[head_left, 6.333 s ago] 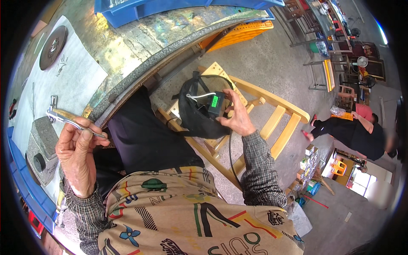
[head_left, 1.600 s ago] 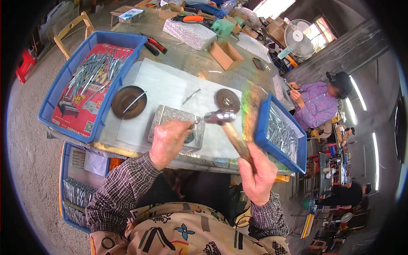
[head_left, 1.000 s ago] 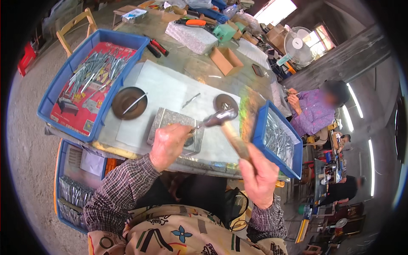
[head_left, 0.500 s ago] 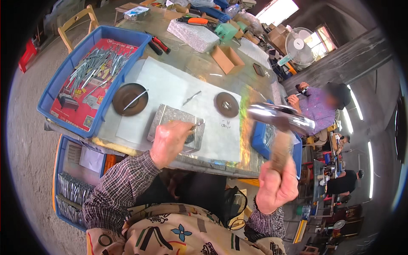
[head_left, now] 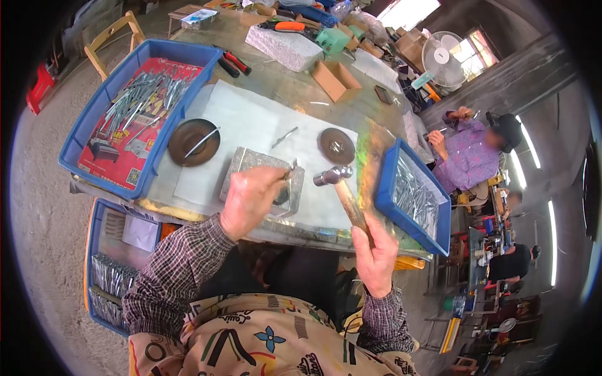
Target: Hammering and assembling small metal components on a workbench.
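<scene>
My left hand [head_left: 252, 195] is closed in a pinch over a grey stone block [head_left: 242, 161]. A small metal piece [head_left: 293, 165] pokes out past its fingertips; its exact kind is too small to tell. In my right hand [head_left: 376, 254] is a ball-peen hammer [head_left: 334, 176], gripped by its wooden handle, the head raised just right of the block. Beyond the block a thin metal strip [head_left: 285, 137] lies on the white sheet [head_left: 244, 106]. To the left sits a brown round dish [head_left: 179, 143] with one metal strip across it; a smaller brown dish [head_left: 336, 139] holds tiny metal bits.
A blue tray [head_left: 69, 147] of metal strips stands at the left, another blue tray [head_left: 409, 227] at the right. Red-handled pliers [head_left: 237, 61], a white block [head_left: 282, 47] and a cardboard box [head_left: 336, 81] lie farther back. Across the table sits a co-worker [head_left: 467, 160].
The hammer has come down and leftward toward the block, its head now in sharp view. My left hand has shifted slightly, still pinching the small metal piece. The co-worker's hands have moved.
</scene>
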`<action>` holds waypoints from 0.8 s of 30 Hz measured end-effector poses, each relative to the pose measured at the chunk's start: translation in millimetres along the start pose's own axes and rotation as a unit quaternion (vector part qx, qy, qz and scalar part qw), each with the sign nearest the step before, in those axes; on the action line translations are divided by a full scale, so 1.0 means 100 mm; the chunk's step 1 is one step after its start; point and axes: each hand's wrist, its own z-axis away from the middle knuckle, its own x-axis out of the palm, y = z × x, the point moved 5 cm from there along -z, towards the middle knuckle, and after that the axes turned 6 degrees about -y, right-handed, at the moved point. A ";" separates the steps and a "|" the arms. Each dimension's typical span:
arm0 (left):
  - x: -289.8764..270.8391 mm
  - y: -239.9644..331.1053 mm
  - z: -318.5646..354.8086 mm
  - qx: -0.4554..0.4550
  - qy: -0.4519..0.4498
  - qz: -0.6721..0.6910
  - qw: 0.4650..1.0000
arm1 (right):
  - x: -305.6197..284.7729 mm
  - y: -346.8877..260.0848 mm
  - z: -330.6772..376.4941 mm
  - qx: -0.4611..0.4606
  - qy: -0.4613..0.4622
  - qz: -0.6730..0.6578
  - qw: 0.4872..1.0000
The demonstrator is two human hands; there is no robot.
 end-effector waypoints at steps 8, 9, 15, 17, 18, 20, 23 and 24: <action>0.04 -0.32 0.07 -0.253 -0.023 0.394 0.883 | 0.10 0.37 0.20 0.017 0.029 0.035 0.999; 0.04 -0.32 0.09 -0.263 -0.014 0.424 0.867 | 0.12 0.42 0.22 -0.001 0.036 0.069 0.997; 0.00 -0.33 0.17 -0.303 0.003 0.459 0.835 | 0.31 0.62 0.33 -0.016 0.058 0.154 0.986; -0.02 -0.35 0.20 -0.302 0.005 0.467 0.831 | 0.36 0.66 0.35 -0.010 0.067 0.156 0.985; -0.02 -0.36 0.21 -0.300 0.006 0.476 0.827 | 0.39 0.67 0.35 0.002 0.066 0.165 0.984; -0.03 -0.38 0.23 -0.303 0.009 0.478 0.825 | 0.44 0.72 0.36 0.014 0.065 0.172 0.983; -0.04 -0.38 0.24 -0.306 0.014 0.481 0.822 | 0.52 0.78 0.36 0.011 0.065 0.205 0.977; -0.04 -0.38 0.24 -0.306 0.017 0.481 0.822 | 0.55 0.79 0.36 0.012 0.067 0.220 0.973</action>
